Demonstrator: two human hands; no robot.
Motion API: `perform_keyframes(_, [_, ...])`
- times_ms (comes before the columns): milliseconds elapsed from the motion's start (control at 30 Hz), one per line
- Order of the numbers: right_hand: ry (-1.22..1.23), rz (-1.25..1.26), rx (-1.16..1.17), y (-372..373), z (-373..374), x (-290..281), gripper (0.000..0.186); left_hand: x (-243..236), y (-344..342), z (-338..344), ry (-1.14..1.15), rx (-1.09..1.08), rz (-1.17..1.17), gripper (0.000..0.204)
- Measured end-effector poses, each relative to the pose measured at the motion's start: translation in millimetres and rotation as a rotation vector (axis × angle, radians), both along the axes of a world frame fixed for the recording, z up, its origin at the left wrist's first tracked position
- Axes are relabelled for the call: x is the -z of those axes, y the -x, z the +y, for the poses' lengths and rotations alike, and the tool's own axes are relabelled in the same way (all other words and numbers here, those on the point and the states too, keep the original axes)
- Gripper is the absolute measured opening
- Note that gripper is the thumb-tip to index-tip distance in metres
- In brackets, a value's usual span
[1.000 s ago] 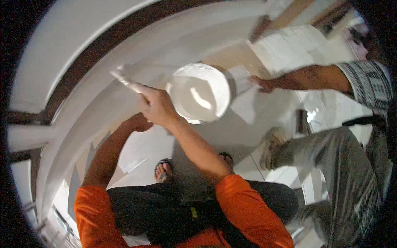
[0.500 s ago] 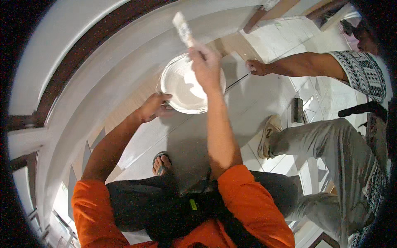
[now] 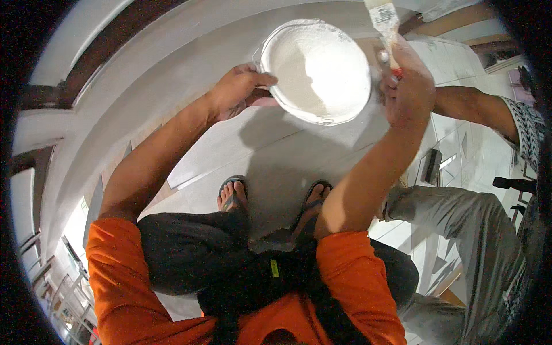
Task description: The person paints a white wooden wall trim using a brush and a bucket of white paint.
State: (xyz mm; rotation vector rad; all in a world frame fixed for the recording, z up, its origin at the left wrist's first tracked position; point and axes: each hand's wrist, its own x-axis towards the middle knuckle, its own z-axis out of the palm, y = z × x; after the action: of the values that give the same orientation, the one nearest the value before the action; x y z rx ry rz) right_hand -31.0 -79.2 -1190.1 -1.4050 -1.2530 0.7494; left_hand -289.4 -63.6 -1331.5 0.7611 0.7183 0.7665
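Above the person's sandalled feet (image 3: 233,196), at the top centre of the view, a round white bucket (image 3: 322,69) shows its open mouth, tipped toward the camera, with a bright patch and a greyer, shaded area inside. At its left side is the left hand (image 3: 234,92): the thumb meets the rim and the fingers bend against the outer wall, so this grip is partly closed on the bucket. To the right of the bucket, the right hand (image 3: 409,86) has its grip closed on the handle of a paintbrush (image 3: 385,22), whose bristle end points away from the person and reaches the top edge of the picture. Whether the right hand's blurred fingers also touch the bucket, I cannot tell.

Behind the right wrist runs a co-worker's forearm (image 3: 474,106), coming out of a patterned sleeve (image 3: 526,123); the hand beyond it is hidden. Below that arm, a dark block (image 3: 432,166) lies on the pale tiled floor (image 3: 282,164), near the co-worker's grey trousers (image 3: 460,221).
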Motion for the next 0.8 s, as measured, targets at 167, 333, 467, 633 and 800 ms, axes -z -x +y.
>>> perform_keyframes(167, [0.129,-0.006,0.100,18,-36,-21,0.033,-15,1,-19,0.035,0.047,-0.119,0.034])
perform_keyframes(333, [-0.018,-0.102,0.034,32,-35,-35,0.037,-19,6,-10,0.083,0.073,-0.143,0.032])
perform_keyframes(467, [-0.029,-0.097,0.038,45,-26,-41,0.037,-16,11,-1,0.068,0.089,-0.098,0.032])
perform_keyframes(633, [-0.021,-0.103,0.021,52,-24,-40,0.038,-11,13,-3,0.034,0.064,-0.089,0.034])
perform_keyframes(800, [-0.025,-0.060,0.018,32,-29,-51,0.035,-25,8,-6,0.018,0.068,-0.067,0.035])
